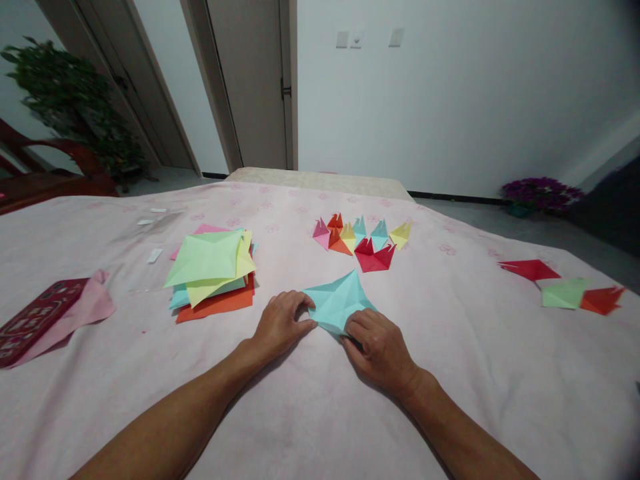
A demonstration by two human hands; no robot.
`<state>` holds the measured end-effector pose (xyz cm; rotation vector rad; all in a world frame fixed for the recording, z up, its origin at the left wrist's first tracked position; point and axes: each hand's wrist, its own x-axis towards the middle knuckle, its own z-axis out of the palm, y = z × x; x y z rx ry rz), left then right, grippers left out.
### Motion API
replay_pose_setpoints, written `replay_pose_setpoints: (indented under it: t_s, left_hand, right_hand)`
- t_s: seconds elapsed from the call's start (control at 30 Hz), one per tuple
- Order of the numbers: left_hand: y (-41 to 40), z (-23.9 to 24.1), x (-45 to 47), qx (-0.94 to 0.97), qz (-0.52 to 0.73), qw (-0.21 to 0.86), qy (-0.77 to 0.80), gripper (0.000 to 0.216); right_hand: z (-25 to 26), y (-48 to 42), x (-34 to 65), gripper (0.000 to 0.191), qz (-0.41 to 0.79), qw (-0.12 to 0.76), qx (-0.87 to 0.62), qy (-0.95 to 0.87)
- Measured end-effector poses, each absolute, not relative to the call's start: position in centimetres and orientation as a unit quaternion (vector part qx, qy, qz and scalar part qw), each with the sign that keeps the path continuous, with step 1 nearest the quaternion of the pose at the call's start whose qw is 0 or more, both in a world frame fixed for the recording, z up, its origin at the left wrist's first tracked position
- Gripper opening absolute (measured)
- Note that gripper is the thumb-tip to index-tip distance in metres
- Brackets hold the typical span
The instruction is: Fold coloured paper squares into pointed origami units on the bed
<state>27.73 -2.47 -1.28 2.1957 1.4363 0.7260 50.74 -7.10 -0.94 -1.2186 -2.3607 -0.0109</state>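
A light-blue sheet of origami paper (336, 300), marked with creases, lies on the pink cloth between my hands. My left hand (286, 320) pinches its left corner between thumb and fingers. At the lower right edge, my right hand (379, 348) grips the paper with its fingers curled; the thumb is below the edge. Just beyond the sheet stand several small folded paper cranes (349, 233) in pink, orange, yellow and blue, with a red folded pair (374, 255) nearest to the paper. To the left of my left hand is a stack of coloured paper (210, 260), light green on top.
Folded red (533, 269), green (564, 294) and orange (601, 301) paper pieces lie at the right. A dark red packet (43, 313) rests on pink cloth at the left. Near the stack is a clear plastic wrapper (145, 270). Purple flowers (543, 192) stand beyond the table.
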Motion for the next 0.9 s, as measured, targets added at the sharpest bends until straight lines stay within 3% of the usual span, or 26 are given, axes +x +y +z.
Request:
replay_pose_setpoints:
  t_s: [0.3, 0.47, 0.67, 0.9]
  left_hand:
    - [-2.2, -1.7, 27.7, 0.749, 0.293, 0.265, 0.532, 0.048]
    - [-2.2, -1.6, 27.5, 0.751, 0.291, 0.270, 0.528, 0.051]
    - [-2.0, -2.2, 27.5, 0.713, 0.346, 0.329, 0.514, 0.070]
    - [-1.4, -2.7, 27.8, 0.670, 0.384, 0.321, 0.548, 0.056]
  right_hand:
    - [-0.9, -6.8, 50.5, 0.018, -0.012, 0.252, -0.470, -0.846]
    - [-0.9, -6.9, 51.0, 0.007, 0.000, 0.242, -0.419, -0.875]
    - [-0.9, -6.8, 51.3, 0.018, -0.028, 0.258, -0.364, -0.894]
    - [-1.0, -6.5, 51.6, 0.016, 0.001, 0.288, -0.393, -0.873]
